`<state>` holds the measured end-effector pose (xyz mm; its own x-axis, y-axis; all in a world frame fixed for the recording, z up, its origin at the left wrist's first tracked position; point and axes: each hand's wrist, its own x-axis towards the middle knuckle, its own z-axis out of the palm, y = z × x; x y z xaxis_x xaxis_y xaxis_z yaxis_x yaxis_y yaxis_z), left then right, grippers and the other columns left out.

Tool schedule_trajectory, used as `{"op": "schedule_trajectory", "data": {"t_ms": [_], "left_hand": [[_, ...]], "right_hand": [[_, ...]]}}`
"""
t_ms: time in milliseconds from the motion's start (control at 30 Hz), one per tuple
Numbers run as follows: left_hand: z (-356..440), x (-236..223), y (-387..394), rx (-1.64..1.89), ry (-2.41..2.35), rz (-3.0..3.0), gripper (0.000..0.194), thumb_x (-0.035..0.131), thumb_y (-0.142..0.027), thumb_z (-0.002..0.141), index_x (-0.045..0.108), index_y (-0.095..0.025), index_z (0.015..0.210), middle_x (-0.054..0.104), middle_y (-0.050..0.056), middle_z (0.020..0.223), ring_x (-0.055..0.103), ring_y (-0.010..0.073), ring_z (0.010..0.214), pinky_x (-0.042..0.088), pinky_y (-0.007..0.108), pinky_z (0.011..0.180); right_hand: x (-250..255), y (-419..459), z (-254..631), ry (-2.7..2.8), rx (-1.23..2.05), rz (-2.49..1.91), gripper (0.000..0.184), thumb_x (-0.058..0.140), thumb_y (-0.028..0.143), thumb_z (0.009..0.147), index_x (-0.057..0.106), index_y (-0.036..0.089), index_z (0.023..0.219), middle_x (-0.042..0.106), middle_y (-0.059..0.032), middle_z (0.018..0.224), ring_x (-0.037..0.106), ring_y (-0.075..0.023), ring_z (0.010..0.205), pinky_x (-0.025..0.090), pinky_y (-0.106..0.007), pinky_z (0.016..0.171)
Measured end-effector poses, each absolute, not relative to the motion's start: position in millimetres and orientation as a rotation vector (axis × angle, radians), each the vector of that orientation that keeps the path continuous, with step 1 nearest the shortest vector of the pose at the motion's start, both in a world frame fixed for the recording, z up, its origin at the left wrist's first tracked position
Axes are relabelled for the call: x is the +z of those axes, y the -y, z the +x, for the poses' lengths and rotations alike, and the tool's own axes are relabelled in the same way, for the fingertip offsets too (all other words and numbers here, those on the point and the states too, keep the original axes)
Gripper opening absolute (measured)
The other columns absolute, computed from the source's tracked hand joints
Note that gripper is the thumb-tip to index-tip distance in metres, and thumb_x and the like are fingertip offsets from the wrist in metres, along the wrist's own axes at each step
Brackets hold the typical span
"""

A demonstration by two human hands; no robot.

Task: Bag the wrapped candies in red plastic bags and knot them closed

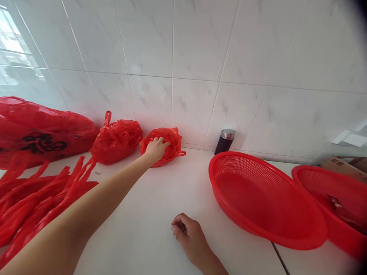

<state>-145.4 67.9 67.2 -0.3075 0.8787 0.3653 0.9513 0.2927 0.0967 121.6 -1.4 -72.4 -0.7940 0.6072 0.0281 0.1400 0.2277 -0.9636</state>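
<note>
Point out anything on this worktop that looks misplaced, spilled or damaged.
No spill or damage shows. The dark bottle by the wall seems slightly out of place: a lone lidded bottle among red bags and baskets.

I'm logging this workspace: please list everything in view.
Large bag: 1, red, black print, far left
Small bags: 2, red, near wall
Loose bags: several, red, front left
Flask: 1, black, silver lid, near wall
Baskets: 2, red, right
Unclear items: uncounted, dark, rightmost basket
Box: 1, brown, far right
Unclear fitting: 1, white, right wall
Table: 1, white, beneath
Tiled wall: 1, pale, back
Left hand: 1, bare, at a small bag
Right hand: 1, bare, front centre
</note>
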Motion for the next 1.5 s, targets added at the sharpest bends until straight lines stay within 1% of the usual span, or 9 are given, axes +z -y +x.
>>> {"op": "schedule_trajectory", "data": {"t_ms": [300, 400, 500, 667, 833, 1000, 1133, 1333, 1500], "left_hand": [[-166, 155, -84, -0.936, 2.230, -1.330, 0.032, 0.045, -0.038, 0.089, 0.069, -0.019, 0.098, 0.056, 0.015, 0.133, 0.031, 0.0423, 0.133, 0.022, 0.061, 0.104], [-152, 169, -70, -1.244, 2.236, -1.349, 0.044, 0.031, -0.042, 0.093, 0.064, -0.018, 0.107, 0.064, 0.016, 0.117, 0.054, 0.0341, 0.113, 0.041, 0.050, 0.093], [-125, 153, -48, -1.494, 2.308, -1.548, 0.049, 0.027, -0.048, 0.094, 0.063, -0.017, 0.105, 0.069, 0.010, 0.090, 0.065, 0.0229, 0.076, 0.052, 0.037, 0.069], [-59, 89, 2, -2.036, 2.479, -2.198, 0.035, 0.053, -0.051, 0.087, 0.066, -0.020, 0.083, 0.068, 0.004, 0.081, 0.063, 0.0193, 0.075, 0.051, 0.033, 0.077], [-42, 31, 44, -2.522, 2.621, -1.953, 0.031, 0.057, -0.050, 0.087, 0.065, -0.020, 0.080, 0.064, 0.002, 0.074, 0.059, 0.0169, 0.073, 0.049, 0.030, 0.075], [-86, 3, 62, -3.142, 2.306, -0.913, 0.033, 0.077, -0.047, 0.070, 0.058, -0.020, 0.067, 0.053, -0.003, 0.062, 0.050, 0.0118, 0.056, 0.045, 0.021, 0.052], [-83, 7, 73, -2.862, 2.190, -0.485, 0.028, 0.071, -0.045, 0.076, 0.059, -0.021, 0.070, 0.058, -0.001, 0.083, 0.056, 0.0120, 0.072, 0.047, 0.016, 0.055], [4, 25, 84, -2.403, 2.518, -1.765, 0.034, 0.067, -0.052, 0.078, 0.068, -0.026, 0.101, 0.065, 0.007, 0.105, 0.061, 0.0239, 0.090, 0.054, 0.031, 0.071], [18, 0, 80, -2.986, 2.561, -1.441, 0.022, 0.075, -0.041, 0.075, 0.068, -0.022, 0.082, 0.065, 0.002, 0.077, 0.057, 0.0144, 0.064, 0.050, 0.024, 0.060]], "right_hand": [[-69, -1, 114, 2.186, 1.502, -0.713, 0.008, 0.053, 0.017, 0.083, 0.061, 0.019, 0.081, 0.058, 0.0012, 0.070, 0.050, -0.0117, 0.064, 0.038, -0.022, 0.060], [-68, -3, 113, 2.058, 1.502, -0.768, 0.008, 0.054, 0.022, 0.085, 0.062, 0.020, 0.086, 0.060, -0.0004, 0.074, 0.052, -0.0130, 0.067, 0.039, -0.023, 0.060], [-55, -8, 117, 1.758, 1.500, -0.841, 0.022, 0.053, 0.039, 0.090, 0.061, 0.021, 0.101, 0.063, -0.0050, 0.091, 0.057, -0.0164, 0.078, 0.044, -0.025, 0.063], [-12, -12, 128, 1.352, 1.787, -0.562, 0.048, 0.047, 0.059, 0.092, 0.051, 0.028, 0.128, 0.059, -0.0091, 0.120, 0.060, -0.0209, 0.097, 0.052, -0.033, 0.075], [7, -8, 142, 1.313, 1.879, -0.428, 0.030, 0.060, 0.050, 0.088, 0.067, 0.023, 0.100, 0.065, -0.0037, 0.086, 0.059, -0.0150, 0.072, 0.051, -0.029, 0.067], [5, -8, 176, 1.241, 1.676, -0.493, 0.020, 0.058, 0.042, 0.091, 0.064, 0.023, 0.089, 0.064, -0.0025, 0.091, 0.059, -0.0140, 0.077, 0.050, -0.027, 0.070], [12, -10, 193, 1.416, 1.415, -0.640, 0.020, 0.049, 0.040, 0.095, 0.060, 0.024, 0.093, 0.063, -0.0042, 0.092, 0.061, -0.0168, 0.080, 0.051, -0.030, 0.073], [19, 8, 170, 1.920, 1.049, -0.550, 0.012, 0.049, 0.016, 0.090, 0.057, 0.023, 0.096, 0.062, -0.0044, 0.103, 0.059, -0.0165, 0.095, 0.047, -0.030, 0.086], [2, 22, 167, 2.018, 1.140, -0.632, 0.012, 0.052, 0.013, 0.084, 0.044, 0.022, 0.082, 0.061, -0.0038, 0.109, 0.057, -0.0148, 0.089, 0.046, -0.025, 0.074]]}}
